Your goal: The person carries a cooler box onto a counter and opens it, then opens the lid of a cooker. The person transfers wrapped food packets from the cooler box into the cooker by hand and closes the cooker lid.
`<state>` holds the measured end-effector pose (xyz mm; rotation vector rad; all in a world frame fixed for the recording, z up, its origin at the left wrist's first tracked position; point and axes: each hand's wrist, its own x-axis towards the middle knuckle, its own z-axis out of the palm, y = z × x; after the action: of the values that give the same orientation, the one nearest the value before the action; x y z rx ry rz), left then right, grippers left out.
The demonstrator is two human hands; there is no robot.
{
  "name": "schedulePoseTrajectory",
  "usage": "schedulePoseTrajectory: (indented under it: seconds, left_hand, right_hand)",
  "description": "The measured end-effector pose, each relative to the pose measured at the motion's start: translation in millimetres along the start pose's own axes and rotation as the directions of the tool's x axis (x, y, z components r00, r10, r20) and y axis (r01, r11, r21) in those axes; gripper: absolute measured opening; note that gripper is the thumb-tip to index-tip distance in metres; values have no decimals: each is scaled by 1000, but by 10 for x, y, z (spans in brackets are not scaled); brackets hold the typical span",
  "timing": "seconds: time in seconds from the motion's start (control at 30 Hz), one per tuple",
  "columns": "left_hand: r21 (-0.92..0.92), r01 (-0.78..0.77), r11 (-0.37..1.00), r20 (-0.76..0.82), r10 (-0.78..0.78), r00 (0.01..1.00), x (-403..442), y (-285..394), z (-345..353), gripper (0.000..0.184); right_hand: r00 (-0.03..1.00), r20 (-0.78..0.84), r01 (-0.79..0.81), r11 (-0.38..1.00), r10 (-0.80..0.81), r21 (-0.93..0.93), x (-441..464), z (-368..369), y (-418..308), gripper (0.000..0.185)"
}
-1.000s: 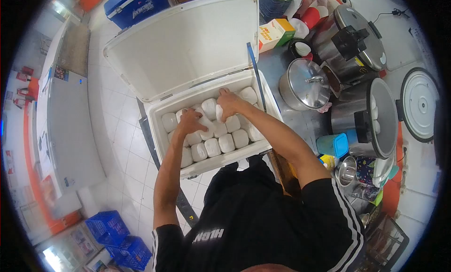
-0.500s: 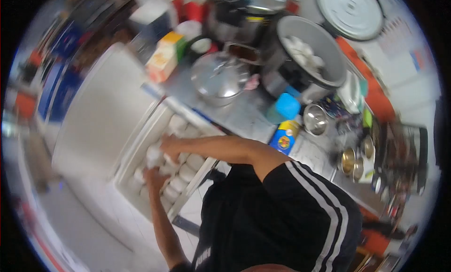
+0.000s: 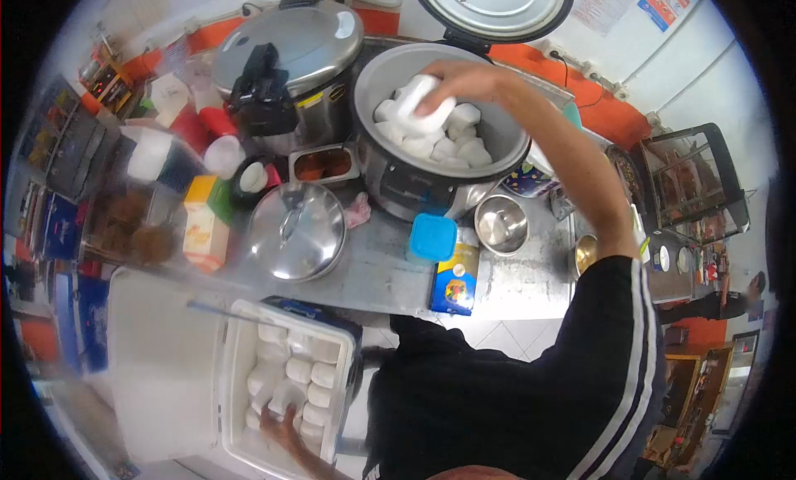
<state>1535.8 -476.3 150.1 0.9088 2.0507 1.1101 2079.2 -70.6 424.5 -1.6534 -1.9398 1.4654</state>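
In the head view, my right hand [image 3: 464, 86] is closed around a white rounded packet [image 3: 419, 99], above the open cooker [image 3: 369, 140]. More white packets [image 3: 473, 152] lie heaped inside the cooker's grey pot. Lower down, my left hand [image 3: 284, 430] reaches into a white cooler box [image 3: 240, 356], its fingers curled on a white packet [image 3: 287, 395]. Rows of similar packets [image 3: 319, 395] lie around that hand. What the packets contain cannot be seen.
A lidded steel pot [image 3: 297, 231], a blue-lidded tub [image 3: 432, 237], a blue and yellow box [image 3: 454, 281] and a steel bowl [image 3: 502, 225] stand on the metal counter. A second large cooker [image 3: 290, 49] is shut. The cooler's lid [image 3: 166, 364] hangs open leftward. Another person [image 3: 730, 302] is far right.
My right hand has moved from the cooler up to the cooker with a white packet. My left hand stays in the cooler. The view has turned and shifted.
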Motion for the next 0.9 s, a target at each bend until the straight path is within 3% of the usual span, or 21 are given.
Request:
schedulePoseTrajectory:
  seconds: [0.03, 0.07, 0.13, 0.17, 0.23, 0.3, 0.4, 0.47, 0.5, 0.57, 0.6, 0.67, 0.77, 0.83, 0.9]
  left_hand:
    - [53, -52, 997, -17, 53, 998, 22, 40, 76, 62]
    - [55, -52, 997, -10, 52, 999, 38, 203, 167, 62]
    - [124, -155, 980, 67, 148, 987, 54, 678, 423, 63]
    - [129, -154, 980, 73, 146, 987, 88, 797, 499, 63]
    - [200, -226, 953, 222, 181, 958, 167, 977, 669, 64]
    - [224, -212, 951, 224, 161, 961, 128, 1111, 851, 61]
    - [226, -296, 928, 253, 237, 938, 92, 1227, 1016, 60]
    - [193, -344, 919, 324, 271, 906, 82, 1210, 1108, 60]
    - [175, -369, 913, 360, 289, 887, 80, 1254, 1151, 60]
    - [136, -348, 928, 341, 286, 895, 46, 1346, 1261, 62]
    - [154, -333, 930, 364, 260, 895, 26, 1444, 1283, 63]
    - [173, -311, 935, 382, 227, 896, 0, 1479, 1307, 64]
    - [191, -266, 945, 393, 175, 903, 39, 1391, 1346, 62]
    - [82, -372, 925, 404, 310, 861, 87, 1346, 1386, 62]
    - [64, -342, 937, 411, 288, 865, 94, 1426, 1394, 61]
  right_hand:
    - [993, -61, -102, 994, 104, 34, 102, -260, 262, 74]
    - [992, -63, -108, 993, 110, 38, 189, -437, 522, 74]
    - [879, 145, -477, 848, 455, 231, 333, -671, 1005, 68]
    - [876, 148, -482, 844, 459, 235, 378, -687, 1220, 68]
    - [773, 172, -634, 732, 611, 250, 489, -706, 1538, 66]
    - [711, 171, -700, 665, 682, 261, 592, -717, 1692, 68]
    - [603, -105, -784, 611, 791, 110, 775, -667, 1647, 75]
    - [686, -141, -667, 539, 714, -515, 724, -612, 1209, 72]
    - [682, -133, -667, 538, 719, -515, 754, -590, 1313, 72]
    - [660, 117, -608, 619, 742, -498, 826, -517, 1501, 70]
    - [659, 121, -605, 618, 743, -502, 842, -518, 1535, 70]
    - [749, 70, -573, 697, 659, -432, 866, -535, 1597, 68]
    - [739, 84, -618, 722, 668, -311, 893, -550, 1527, 68]
    - [742, 59, -618, 716, 668, -326, 866, -496, 1516, 67]
    - [776, 33, -552, 704, 630, -447, 843, -549, 1411, 68]
